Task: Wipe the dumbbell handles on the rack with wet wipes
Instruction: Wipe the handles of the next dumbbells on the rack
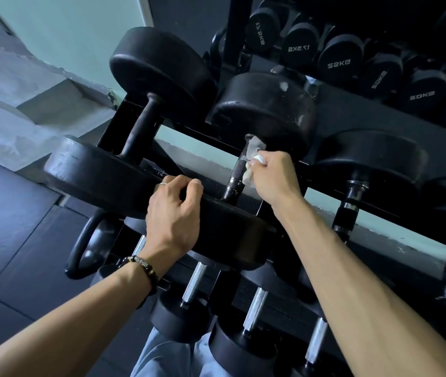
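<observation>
two hands at the rack point(189, 131). right hand point(276, 175) pinches a white wet wipe point(254, 152) against the knurled handle point(237, 170) of the second dumbbell point(265, 107) on the upper tier, fingers curled round the wipe. left hand point(174, 216) grips the near weight head point(232, 227) of that dumbbell, fingers hooked over its rim. beaded bracelet point(141, 265) on left wrist. kettlebell point(88, 248) hangs lower left.

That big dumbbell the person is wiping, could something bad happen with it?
Maybe. The left hand grips the near head of the dumbbell, right at the rack edge; if it rolls, fingers could get pinched. The right hand holds a small wet wipe against the knurled handle, and that rough grip might tear or snag it.
</observation>
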Tool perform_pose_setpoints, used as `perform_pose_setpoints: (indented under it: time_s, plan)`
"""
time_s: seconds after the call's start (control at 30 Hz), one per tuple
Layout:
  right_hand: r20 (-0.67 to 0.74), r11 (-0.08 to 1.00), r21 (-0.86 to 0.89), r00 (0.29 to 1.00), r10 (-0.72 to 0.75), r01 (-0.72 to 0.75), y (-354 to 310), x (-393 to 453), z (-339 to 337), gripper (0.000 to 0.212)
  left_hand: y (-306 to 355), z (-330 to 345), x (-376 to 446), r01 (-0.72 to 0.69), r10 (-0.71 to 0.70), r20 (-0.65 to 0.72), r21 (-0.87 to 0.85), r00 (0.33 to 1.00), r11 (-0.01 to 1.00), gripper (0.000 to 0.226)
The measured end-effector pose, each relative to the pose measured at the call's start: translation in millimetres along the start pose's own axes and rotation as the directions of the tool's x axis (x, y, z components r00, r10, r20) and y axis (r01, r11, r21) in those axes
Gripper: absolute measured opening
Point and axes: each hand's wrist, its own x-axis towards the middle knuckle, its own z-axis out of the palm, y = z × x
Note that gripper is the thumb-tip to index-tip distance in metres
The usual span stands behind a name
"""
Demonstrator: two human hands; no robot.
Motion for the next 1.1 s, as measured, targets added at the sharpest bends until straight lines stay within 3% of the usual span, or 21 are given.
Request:
perform_pose_setpoints:
  time_s: [0.17,0.23,0.33,0.5,0.6,0.67,0.77,0.83,0.97,1.1]
  plan:
    - [0.18,0.993,-0.114,0.983,0.023,-0.003,14,-32,-3,0.036,0,1,1,0.004,-0.004,-0.014,-0.011,1.0,1.0,0.039]
    - [0.127,0.995,0.096,0.992,0.015,-0.027,1,-22,-5,0.044,0,0,2,0.001,-0.001,-0.009,-0.009,1.0,1.0,0.04]
    - [0.038,0.898,0.423,0.993,0.115,-0.12,-15,-1,2,0.042,0,0,2,-0.002,0.002,-0.003,-0.014,1.0,1.0,0.041]
    - [0.227,0.896,0.396,0.967,0.118,-0.202,-5,-29,-2,0.019,0,-1,0,0.003,-0.003,-0.005,-0.017,1.0,1.0,0.041]
    - [0.145,0.864,0.457,0.976,0.162,-0.211,-12,-1,-1,0.012,0,0,1,0.002,-0.002,-0.001,-0.01,1.0,1.0,0.04]
    - [0.102,0.852,0.469,0.973,0.208,-0.231,-16,5,4,0.014,0,0,1,-0.001,0.001,-0.001,-0.009,1.0,1.0,0.04]
    - [0.237,0.809,0.488,0.942,0.238,-0.327,-8,-15,6,0.03,-1,-1,1,0.001,-0.002,-0.008,-0.013,1.0,1.0,0.04]
    - [0.298,0.792,0.491,0.924,0.239,-0.363,-3,-21,1,0.026,-1,-1,0,0.004,-0.004,-0.012,-0.014,1.0,1.0,0.04]
    - [0.217,0.586,0.692,0.895,0.39,-0.422,-10,9,4,0.029,0,0,0,0.009,-0.009,-0.011,-0.012,1.0,1.0,0.043]
    - [0.424,0.672,0.551,0.859,0.286,-0.495,1,-18,-2,0.032,1,-1,1,0.006,-0.007,-0.016,-0.026,1.0,1.0,0.037]
